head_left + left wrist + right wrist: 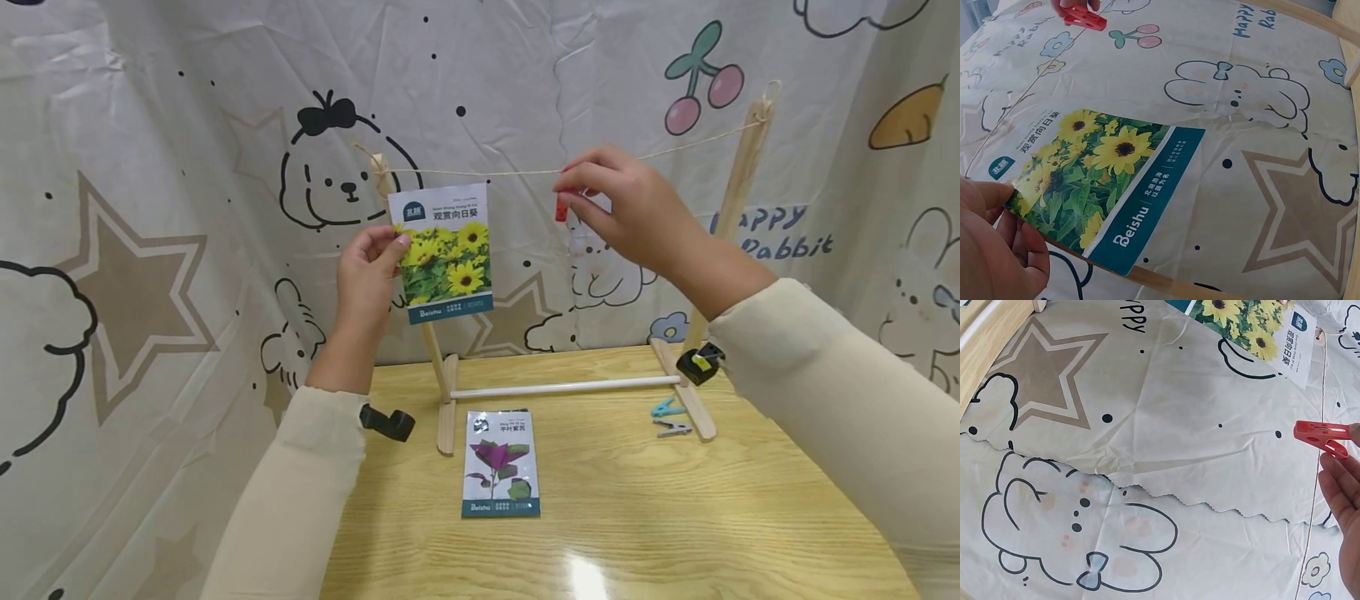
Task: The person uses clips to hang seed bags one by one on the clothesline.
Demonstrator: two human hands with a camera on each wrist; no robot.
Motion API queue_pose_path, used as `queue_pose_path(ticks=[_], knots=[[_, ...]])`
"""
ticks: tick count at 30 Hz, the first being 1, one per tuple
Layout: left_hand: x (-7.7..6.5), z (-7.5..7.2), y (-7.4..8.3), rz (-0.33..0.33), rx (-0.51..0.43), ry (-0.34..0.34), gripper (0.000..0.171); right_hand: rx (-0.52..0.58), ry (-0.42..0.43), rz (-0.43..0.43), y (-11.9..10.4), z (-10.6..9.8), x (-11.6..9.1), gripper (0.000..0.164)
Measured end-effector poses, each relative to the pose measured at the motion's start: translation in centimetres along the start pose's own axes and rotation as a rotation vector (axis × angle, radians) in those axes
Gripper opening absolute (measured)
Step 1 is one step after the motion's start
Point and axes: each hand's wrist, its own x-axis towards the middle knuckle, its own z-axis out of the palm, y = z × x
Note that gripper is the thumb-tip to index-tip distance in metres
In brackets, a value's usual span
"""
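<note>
My left hand point(366, 271) pinches the left edge of a seed packet point(450, 260) printed with yellow sunflowers. The packet hangs upright with its top edge just below a thin string point(480, 174), near the left post. A red clothespin point(561, 208) is pinched in my right hand point(633, 204), beside the string and to the right of the packet. In the right wrist view the clothespin point(1319, 431) lies across the string, apart from the packet; whether it grips the string I cannot tell.
The string runs between two wooden posts point(742, 167), joined low down by a white rod point(566, 387). On the table point(600, 500) lies another seed packet point(501, 467) with a purple-leaved plant. A blue clothespin point(667, 407) and a grey clothespin point(672, 428) lie by the right foot.
</note>
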Motion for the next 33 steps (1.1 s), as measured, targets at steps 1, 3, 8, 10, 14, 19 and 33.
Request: queue_pose_path(ticks=[1,3,8,10,14,19,33], knots=[[0.0,0.0,0.0,0.000,0.003,0.000,0.014,0.002,0.002,0.001,0.0,0.0,0.2,0.019],[0.1,0.1,-0.1,0.001,0.003,0.000,0.016,0.013,0.009,-0.002,0.0,0.0,0.5,0.019],[0.1,0.3,-0.1,0.015,-0.011,-0.001,0.013,0.028,0.030,-0.029,-0.2,0.1,1.3,0.018],[0.1,0.3,-0.1,0.018,-0.024,-0.001,0.013,0.028,0.033,-0.040,-0.3,0.2,1.6,0.017],[0.0,0.4,0.1,0.006,-0.014,0.006,0.015,0.031,0.028,-0.042,-0.7,0.2,2.2,0.017],[-0.2,0.3,0.3,-0.003,-0.002,0.015,0.017,0.066,0.043,-0.023,-1.2,0.2,3.0,0.018],[0.2,0.0,0.2,-0.005,-0.038,0.005,0.013,0.113,0.047,0.066,-1.8,0.1,5.2,0.020]])
